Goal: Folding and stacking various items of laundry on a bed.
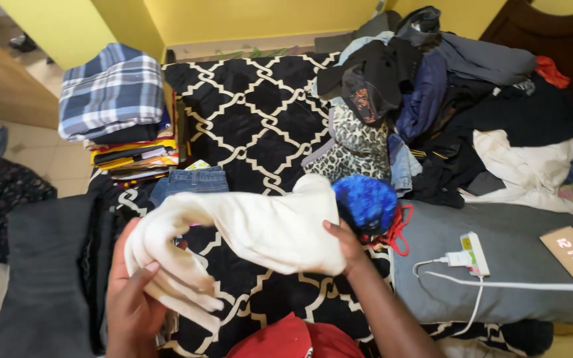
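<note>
Cream garment stretched over the patterned blanket, long axis running 8 to 2 o'clock: left hand pinches the bunched 8 o'clock end, right hand grips the 3 o'clock edge, both equally engaged.

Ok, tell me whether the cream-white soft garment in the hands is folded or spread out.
Partly folded. The cream-white soft garment is doubled over in layers between the left hand and right hand, above the black-and-white patterned blanket.
</note>
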